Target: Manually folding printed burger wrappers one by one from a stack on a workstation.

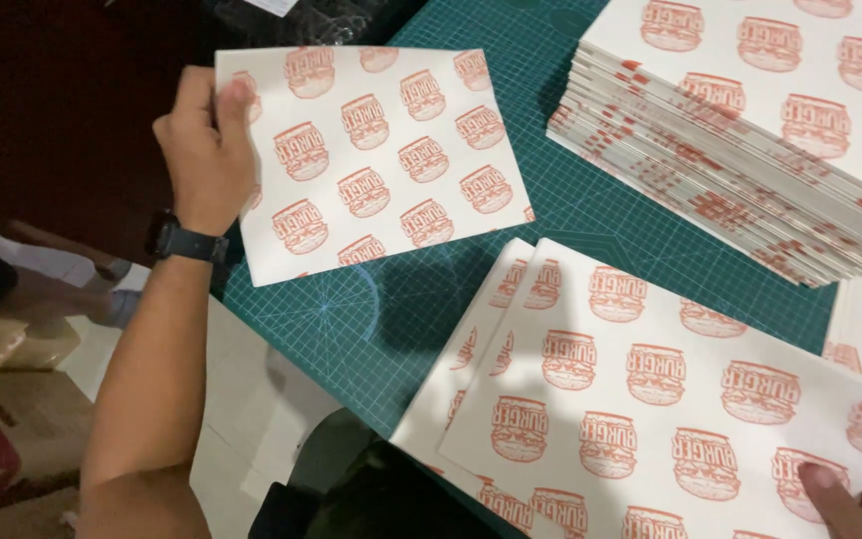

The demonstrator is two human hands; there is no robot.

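At the far left of the green cutting mat [421,309], a single printed paper sheet [381,160] is gripped by the left hand [207,150] at its left edge. The hand is closed on the sheet, with the thumb pressed on the printed face and the other fingers curled behind the paper. The sheet is white with rows of orange burger pictures, and it is held slightly tilted, its lower edge over the near edge of the mat. A dark wristwatch [184,243] is worn on the left wrist, just below the hand.

To the right of the left hand and nearer the body, a few overlapping sheets [650,399] of the same print are laid flat on the mat. The right hand [855,504] is seen only in part at the bottom right corner, with fingertips resting on the top sheet of this small pile; how far it is open cannot be told, and nothing is seen to be grasped by it.

Beyond the right hand, a tall stack of sheets [750,130] of the same kind is set on the mat, well apart from the held sheet. Below the left forearm, cardboard boxes [12,419] are seen on the floor.
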